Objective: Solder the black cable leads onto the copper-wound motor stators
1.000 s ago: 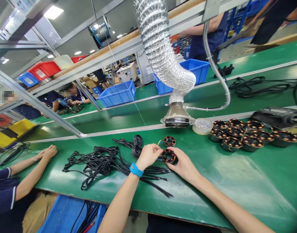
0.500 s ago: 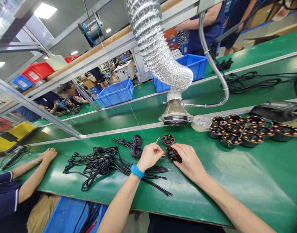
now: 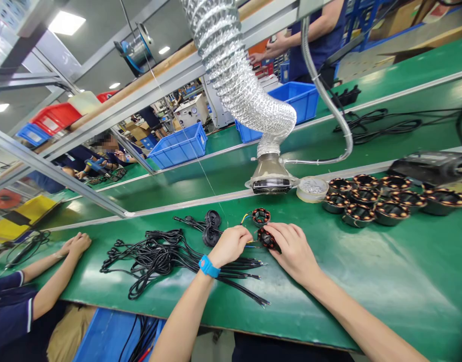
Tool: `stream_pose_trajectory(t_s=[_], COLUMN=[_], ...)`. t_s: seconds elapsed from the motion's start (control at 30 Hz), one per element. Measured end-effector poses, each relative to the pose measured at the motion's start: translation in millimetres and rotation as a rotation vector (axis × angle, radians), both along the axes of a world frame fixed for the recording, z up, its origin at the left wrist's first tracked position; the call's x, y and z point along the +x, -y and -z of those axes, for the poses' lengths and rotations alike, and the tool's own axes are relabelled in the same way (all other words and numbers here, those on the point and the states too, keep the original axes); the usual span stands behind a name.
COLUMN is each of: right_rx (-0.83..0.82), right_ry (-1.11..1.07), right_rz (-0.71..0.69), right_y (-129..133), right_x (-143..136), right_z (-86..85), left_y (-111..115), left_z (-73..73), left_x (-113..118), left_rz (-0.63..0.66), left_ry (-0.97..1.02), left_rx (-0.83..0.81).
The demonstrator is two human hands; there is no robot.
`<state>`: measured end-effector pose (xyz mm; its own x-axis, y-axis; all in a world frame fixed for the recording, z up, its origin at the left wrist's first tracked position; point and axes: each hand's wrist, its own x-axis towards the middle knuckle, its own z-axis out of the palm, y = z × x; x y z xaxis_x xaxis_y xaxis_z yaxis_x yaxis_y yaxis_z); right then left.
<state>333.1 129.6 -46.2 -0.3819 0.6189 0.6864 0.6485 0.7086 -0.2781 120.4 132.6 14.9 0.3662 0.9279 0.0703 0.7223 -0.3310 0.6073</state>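
My right hand [image 3: 294,251] grips a motor stator [image 3: 267,238], a dark ring with copper windings, tilted just above the green bench. Facing it, my left hand [image 3: 233,244] has thumb and forefinger pinched on a thin wire [image 3: 249,242] that looks yellow. A blue wire [image 3: 252,247] shows just below those fingertips. Behind both hands a second stator [image 3: 261,216] lies on the bench, with yellow and blue leads [image 3: 246,216] at its left. Left of my left hand are black plastic end covers [image 3: 211,229] and a heap of black cables [image 3: 159,261] with stripped ends.
Several stators [image 3: 361,213] stand grouped at the right, beside a round clear tub [image 3: 312,189]. An extraction hood [image 3: 272,173] on a foil duct hangs over the bench. A solder wire strand [image 3: 204,171] drops from a spool [image 3: 137,49]. A co-worker's hands [image 3: 78,245] rest at the left.
My left hand has shifted slightly left, and more yellow shows at its fingertips. My right hand still holds the stator almost in place. The view has tilted slightly.
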Motion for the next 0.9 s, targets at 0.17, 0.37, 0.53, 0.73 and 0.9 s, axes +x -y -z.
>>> stream_pose_trajectory(t_s=[0.17,0.37,0.53,0.73,0.9], right_rx=[0.026,0.065,0.138,0.141,0.142], right_ry=[0.0,-0.003,-0.008,0.003,0.014], right_rz=[0.024,0.043,0.066,0.09,0.099], right_y=[1.3,0.3,2.5,2.3,0.3], right_x=[-0.4,-1.0,0.2,0.8,-0.4], right_z=[-0.7,-3.8,-6.4,-7.9,-9.9], left_y=[0.9,1.1,-0.8,-0.9,0.5], left_z=[1.1,0.2,4.0,11.4,9.2], left_x=[2.8,7.2,22.4,26.0,24.5], left_rz=[-0.196,-0.213,-0.209,-0.174,-0.158], left_ry=[0.207,0.239,0.15,0.076,0.058], left_rx=[-0.033,-0.1,0.005,0.104,0.135])
